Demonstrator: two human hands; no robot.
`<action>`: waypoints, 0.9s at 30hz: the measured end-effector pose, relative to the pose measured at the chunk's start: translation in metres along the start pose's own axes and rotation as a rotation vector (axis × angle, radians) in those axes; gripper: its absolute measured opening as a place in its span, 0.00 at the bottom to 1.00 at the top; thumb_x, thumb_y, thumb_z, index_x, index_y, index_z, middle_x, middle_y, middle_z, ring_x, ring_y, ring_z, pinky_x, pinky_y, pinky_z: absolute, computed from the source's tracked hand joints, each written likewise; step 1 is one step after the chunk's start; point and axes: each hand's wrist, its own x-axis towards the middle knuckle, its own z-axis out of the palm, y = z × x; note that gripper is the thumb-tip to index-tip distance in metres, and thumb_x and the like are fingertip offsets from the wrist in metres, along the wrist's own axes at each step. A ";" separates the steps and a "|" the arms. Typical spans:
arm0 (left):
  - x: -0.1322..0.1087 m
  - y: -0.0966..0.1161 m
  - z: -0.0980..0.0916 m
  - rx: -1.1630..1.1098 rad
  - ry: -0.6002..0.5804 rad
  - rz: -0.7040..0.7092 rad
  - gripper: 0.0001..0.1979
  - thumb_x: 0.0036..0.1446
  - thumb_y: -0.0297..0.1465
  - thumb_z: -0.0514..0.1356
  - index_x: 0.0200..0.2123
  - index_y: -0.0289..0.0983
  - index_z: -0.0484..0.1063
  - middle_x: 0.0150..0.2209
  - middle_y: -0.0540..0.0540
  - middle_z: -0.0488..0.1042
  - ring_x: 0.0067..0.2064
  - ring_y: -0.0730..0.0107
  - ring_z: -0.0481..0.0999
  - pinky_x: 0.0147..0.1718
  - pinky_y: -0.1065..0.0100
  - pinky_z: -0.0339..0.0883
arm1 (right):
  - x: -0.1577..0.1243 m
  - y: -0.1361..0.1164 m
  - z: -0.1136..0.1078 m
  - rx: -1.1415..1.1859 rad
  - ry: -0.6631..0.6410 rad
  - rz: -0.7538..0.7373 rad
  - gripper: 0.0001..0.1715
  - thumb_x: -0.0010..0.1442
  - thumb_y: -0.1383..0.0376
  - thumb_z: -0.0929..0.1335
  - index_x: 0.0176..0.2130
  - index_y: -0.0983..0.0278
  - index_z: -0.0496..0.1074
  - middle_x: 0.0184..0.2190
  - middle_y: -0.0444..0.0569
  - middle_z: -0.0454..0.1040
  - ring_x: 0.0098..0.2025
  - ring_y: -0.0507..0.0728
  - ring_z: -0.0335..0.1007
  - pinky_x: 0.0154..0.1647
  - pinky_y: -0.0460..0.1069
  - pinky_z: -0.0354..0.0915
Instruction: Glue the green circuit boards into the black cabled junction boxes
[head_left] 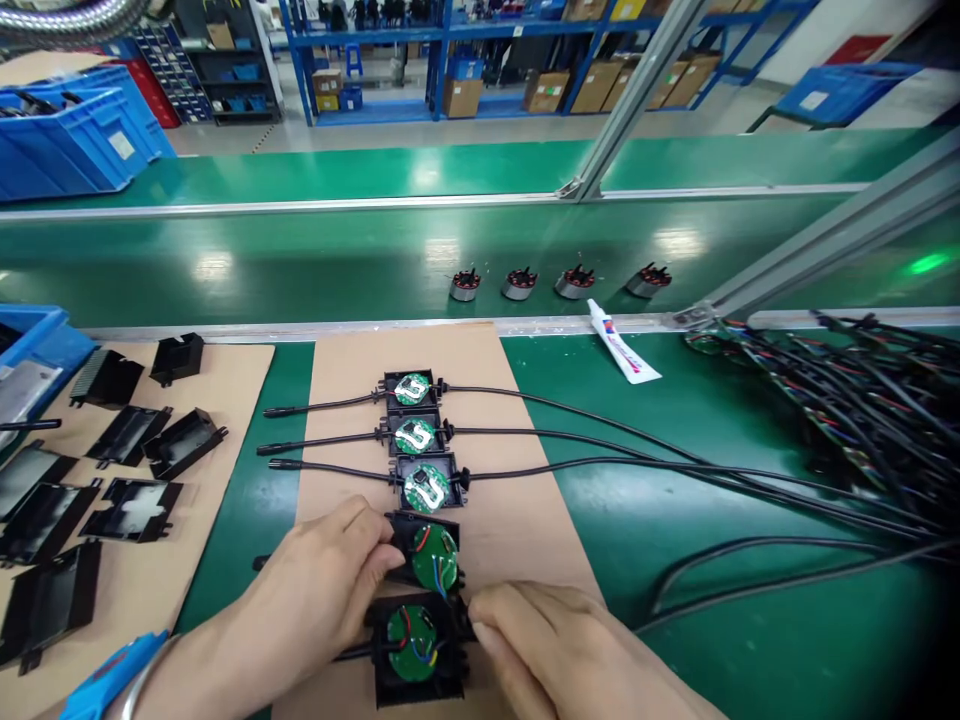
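Note:
Several small open black housings stand in a column on brown cardboard (345, 365), each with a round green circuit board inside. The three farthest boards (426, 487) carry a white, looped patch. My left hand (337, 570) pinches at the left wall of the fourth housing (405, 530), where its short black cable enters; the exact grip is partly hidden. My right hand (555, 640) is closed on a black cable at the right side, between the fourth and nearest housings. Coloured wires show on the fourth board (435, 557) and the nearest board (412, 645).
Empty black cases (135, 510) lie on cardboard at left, beside a blue bin (37, 350). Black cables (750, 480) run right to a wire bundle (825, 400). A white tube (622, 345) and several small motors (575, 283) lie beyond, near a metal post (637, 90).

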 end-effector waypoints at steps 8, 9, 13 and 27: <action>0.011 0.004 -0.003 0.103 -0.128 -0.067 0.14 0.66 0.31 0.43 0.35 0.39 0.67 0.32 0.46 0.72 0.30 0.59 0.74 0.25 0.63 0.65 | 0.021 0.000 -0.003 0.029 -0.168 0.123 0.10 0.65 0.70 0.56 0.36 0.62 0.64 0.29 0.46 0.72 0.27 0.54 0.70 0.25 0.47 0.61; 0.011 0.004 -0.003 0.103 -0.127 -0.064 0.14 0.66 0.31 0.43 0.35 0.39 0.66 0.32 0.46 0.72 0.31 0.59 0.74 0.25 0.63 0.65 | 0.023 0.000 -0.004 0.041 -0.186 0.149 0.10 0.65 0.69 0.56 0.37 0.62 0.64 0.29 0.46 0.72 0.27 0.55 0.70 0.25 0.47 0.61; 0.011 0.002 -0.003 0.063 -0.140 -0.092 0.13 0.66 0.31 0.43 0.37 0.40 0.67 0.34 0.46 0.72 0.33 0.59 0.75 0.27 0.63 0.65 | 0.032 0.002 -0.005 0.045 -0.211 0.145 0.10 0.63 0.67 0.59 0.43 0.61 0.66 0.30 0.48 0.74 0.32 0.57 0.73 0.27 0.47 0.61; 0.005 -0.006 0.005 -0.070 -0.127 -0.147 0.15 0.66 0.34 0.43 0.39 0.39 0.69 0.35 0.45 0.73 0.34 0.58 0.76 0.30 0.59 0.69 | 0.042 0.012 0.015 -0.230 0.037 -0.075 0.11 0.56 0.70 0.64 0.37 0.62 0.74 0.24 0.45 0.74 0.23 0.54 0.67 0.24 0.52 0.47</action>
